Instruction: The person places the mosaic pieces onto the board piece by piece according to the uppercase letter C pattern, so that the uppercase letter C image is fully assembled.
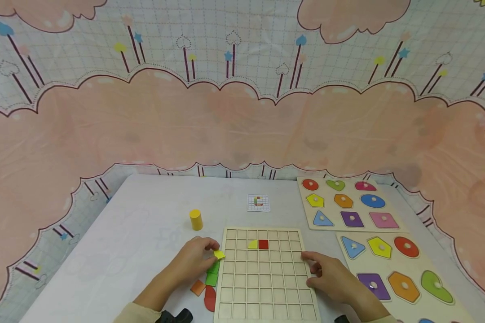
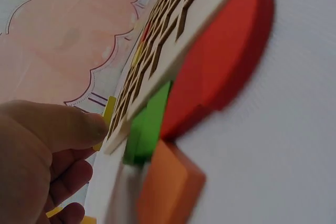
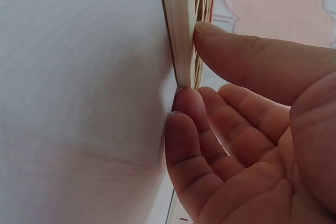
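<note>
My left hand point(image 1: 195, 258) pinches a small yellow piece point(image 1: 219, 254) between thumb and fingers at the left edge of the wooden grid board point(image 1: 262, 287). In the left wrist view the yellow piece point(image 2: 108, 113) shows beyond the thumb. A yellow piece point(image 1: 253, 244) and a red square point(image 1: 263, 244) sit side by side in the grid's second row. My right hand point(image 1: 329, 274) grips the board's right edge; in the right wrist view its thumb lies at the top rim and curled fingers point(image 3: 182, 135) sit low by the board's side point(image 3: 181, 40).
Left of the board lie green pieces point(image 1: 212, 278), an orange square point(image 1: 198, 287) and a red curved piece point(image 1: 210, 298). A yellow cylinder point(image 1: 196, 220) stands farther back. A small pattern card point(image 1: 258, 208) lies behind the board. Two knobbed shape puzzles point(image 1: 359, 225) cover the right side.
</note>
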Tool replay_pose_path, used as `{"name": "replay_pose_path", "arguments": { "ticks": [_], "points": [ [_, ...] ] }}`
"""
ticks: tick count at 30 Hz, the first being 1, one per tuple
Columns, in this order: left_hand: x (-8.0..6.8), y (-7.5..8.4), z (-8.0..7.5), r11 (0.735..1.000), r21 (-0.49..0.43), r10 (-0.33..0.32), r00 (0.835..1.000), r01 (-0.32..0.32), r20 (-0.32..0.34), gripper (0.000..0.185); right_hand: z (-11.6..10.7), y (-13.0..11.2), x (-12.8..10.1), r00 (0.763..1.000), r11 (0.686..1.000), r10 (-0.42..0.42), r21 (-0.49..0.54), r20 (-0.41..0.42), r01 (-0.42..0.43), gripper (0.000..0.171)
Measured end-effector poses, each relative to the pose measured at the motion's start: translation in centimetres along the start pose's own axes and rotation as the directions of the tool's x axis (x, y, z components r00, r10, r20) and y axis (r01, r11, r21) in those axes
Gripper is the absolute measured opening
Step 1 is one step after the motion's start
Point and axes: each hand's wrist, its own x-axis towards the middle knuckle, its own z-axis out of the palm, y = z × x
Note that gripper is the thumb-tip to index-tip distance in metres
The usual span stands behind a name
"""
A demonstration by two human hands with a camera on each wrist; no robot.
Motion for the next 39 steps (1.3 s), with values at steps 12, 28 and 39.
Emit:
{"name": "replay_pose_path", "arguments": {
  "ticks": [12,28,39],
  "points": [
    [3.3,2.3,1.5,0.999,-0.012,0.052,0.996,-0.051,0.071,0.018,0.1,-0.1,0.1,1.000,1.000,0.017,-0.007,-0.005,-0.017,0.060],
    [5.5,3.6,3.6,0.994,-0.097,0.063,0.991,-0.052,0.116,0.021,0.1,0.1,0.1,0.999,0.999,0.034,0.001,0.001,-0.034,0.061],
    [6.6,5.1,5.0,0.993,-0.087,0.089,0.988,-0.079,0.122,0.021,0.3,-0.1,0.1,0.998,0.998,0.058,-0.008,0.002,-0.057,0.060]
  ]
}}
